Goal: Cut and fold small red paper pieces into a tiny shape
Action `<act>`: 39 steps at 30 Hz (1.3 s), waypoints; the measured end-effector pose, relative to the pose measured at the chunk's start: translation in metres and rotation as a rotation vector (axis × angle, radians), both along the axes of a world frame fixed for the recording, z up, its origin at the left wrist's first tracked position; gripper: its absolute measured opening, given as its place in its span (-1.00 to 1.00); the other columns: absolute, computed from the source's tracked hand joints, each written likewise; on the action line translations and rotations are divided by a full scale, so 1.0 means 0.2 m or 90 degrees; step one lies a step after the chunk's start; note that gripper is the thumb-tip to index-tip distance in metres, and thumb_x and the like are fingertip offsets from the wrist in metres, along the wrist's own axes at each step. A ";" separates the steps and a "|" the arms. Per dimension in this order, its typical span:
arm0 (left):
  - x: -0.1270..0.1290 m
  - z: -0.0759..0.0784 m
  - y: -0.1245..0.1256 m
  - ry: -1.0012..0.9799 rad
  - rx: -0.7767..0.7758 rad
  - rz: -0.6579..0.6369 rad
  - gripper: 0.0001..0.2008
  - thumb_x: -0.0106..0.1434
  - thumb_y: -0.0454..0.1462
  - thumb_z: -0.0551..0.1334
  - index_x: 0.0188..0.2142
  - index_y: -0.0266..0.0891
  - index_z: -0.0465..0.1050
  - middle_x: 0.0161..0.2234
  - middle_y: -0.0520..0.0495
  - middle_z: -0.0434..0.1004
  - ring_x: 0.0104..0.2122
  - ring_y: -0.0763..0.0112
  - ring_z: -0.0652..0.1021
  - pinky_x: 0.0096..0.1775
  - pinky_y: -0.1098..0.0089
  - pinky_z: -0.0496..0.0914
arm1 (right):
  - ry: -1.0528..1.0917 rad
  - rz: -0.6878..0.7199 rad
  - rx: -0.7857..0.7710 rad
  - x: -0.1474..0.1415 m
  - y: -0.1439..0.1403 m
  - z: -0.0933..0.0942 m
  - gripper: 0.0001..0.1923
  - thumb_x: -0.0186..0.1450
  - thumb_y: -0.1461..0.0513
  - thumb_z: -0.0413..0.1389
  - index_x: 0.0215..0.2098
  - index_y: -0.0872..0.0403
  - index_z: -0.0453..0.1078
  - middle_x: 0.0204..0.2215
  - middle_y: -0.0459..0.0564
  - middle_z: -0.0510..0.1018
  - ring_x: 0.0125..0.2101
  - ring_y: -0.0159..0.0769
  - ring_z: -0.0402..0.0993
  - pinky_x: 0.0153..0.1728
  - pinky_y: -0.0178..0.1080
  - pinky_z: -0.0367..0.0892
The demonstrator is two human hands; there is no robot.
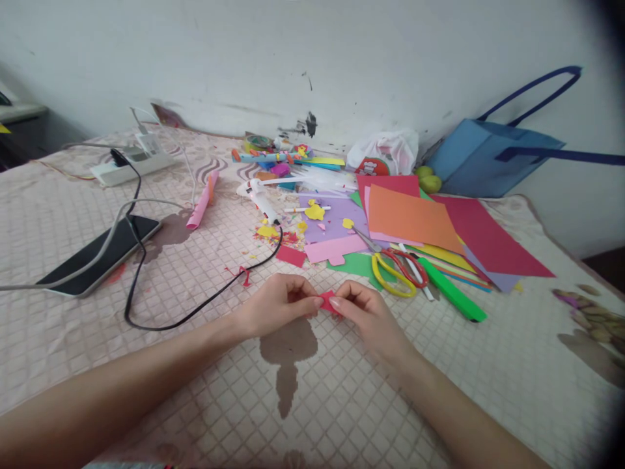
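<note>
A small piece of red paper (330, 302) is pinched between both my hands, over the middle of the checked cloth. My left hand (280, 303) grips its left edge with thumb and fingertips. On the opposite edge, my right hand (368, 312) holds it the same way. Just beyond them lie a flat red paper rectangle (291, 256), a pink paper cut-out (336, 249) and scissors (398, 273) with one yellow and one red handle. A white hot glue gun (261, 200) rests farther back, its black cord running left.
Coloured paper sheets (415, 218) and a green box cutter (452, 290) lie to the right. A blue bag (493, 156) stands at the back right. On the left are a dark tablet-like device (97, 257), a power strip (131, 168) and a rolled pink paper (202, 202).
</note>
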State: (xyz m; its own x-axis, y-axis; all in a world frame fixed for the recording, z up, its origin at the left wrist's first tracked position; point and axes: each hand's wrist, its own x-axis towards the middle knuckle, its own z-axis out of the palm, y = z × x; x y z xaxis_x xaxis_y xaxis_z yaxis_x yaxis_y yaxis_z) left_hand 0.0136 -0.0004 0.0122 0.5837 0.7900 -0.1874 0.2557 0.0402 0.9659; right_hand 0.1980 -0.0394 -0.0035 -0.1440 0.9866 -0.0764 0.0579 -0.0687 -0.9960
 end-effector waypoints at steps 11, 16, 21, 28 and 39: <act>0.00 -0.01 0.00 -0.030 -0.068 -0.042 -0.76 0.15 -0.16 0.23 -0.47 -0.32 0.41 -0.54 -0.01 0.48 -0.53 0.52 0.45 -0.45 0.50 0.32 | -0.061 0.031 0.019 0.01 0.01 0.02 -0.77 0.25 0.16 0.07 -0.52 0.08 0.26 -0.60 -0.18 0.23 -0.56 -0.44 0.14 -0.53 -0.35 0.12; 0.01 -0.02 -0.01 -0.022 0.015 -0.043 -0.75 0.17 -0.15 0.21 -0.45 -0.33 0.40 -0.53 0.00 0.45 -0.54 0.53 0.40 -0.49 0.52 0.26 | -0.116 0.049 0.073 0.00 0.00 0.02 -0.78 0.27 0.15 0.04 -0.50 0.07 0.25 -0.57 -0.16 0.25 -0.53 -0.41 0.16 -0.52 -0.34 0.13; 0.00 -0.02 -0.01 0.002 0.025 -0.017 -0.72 0.22 -0.14 0.16 -0.49 -0.31 0.37 -0.54 -0.01 0.45 -0.53 0.51 0.41 -0.47 0.50 0.28 | -0.123 0.057 0.066 0.00 0.00 0.03 -0.77 0.29 0.13 0.01 -0.46 0.08 0.29 -0.55 -0.13 0.31 -0.52 -0.40 0.21 -0.51 -0.33 0.16; 0.00 -0.02 0.00 0.017 0.049 -0.033 -0.73 0.20 -0.12 0.17 -0.41 -0.33 0.39 -0.50 -0.02 0.44 -0.50 0.50 0.40 -0.46 0.48 0.26 | -0.155 0.085 0.042 0.00 0.00 0.04 -0.80 0.26 0.22 0.05 -0.51 0.08 0.23 -0.61 -0.20 0.20 -0.58 -0.45 0.09 -0.57 -0.35 0.05; 0.00 0.00 0.01 0.011 0.014 -0.035 -0.71 0.22 -0.15 0.15 -0.51 -0.32 0.34 -0.61 0.10 0.28 -0.59 0.59 0.26 -0.55 0.53 0.13 | -0.121 0.135 -0.025 -0.01 -0.01 0.04 -0.80 0.24 0.21 0.05 -0.53 0.08 0.21 -0.62 -0.22 0.18 -0.61 -0.48 0.05 -0.60 -0.37 -0.01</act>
State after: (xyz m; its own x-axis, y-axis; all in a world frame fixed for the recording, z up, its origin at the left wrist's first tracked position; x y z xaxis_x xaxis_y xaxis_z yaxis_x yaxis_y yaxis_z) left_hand 0.0133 0.0021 0.0113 0.6232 0.7609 -0.1806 0.2740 0.0039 0.9617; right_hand 0.1969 -0.0408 0.0048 -0.3266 0.9316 -0.1595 0.2607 -0.0734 -0.9626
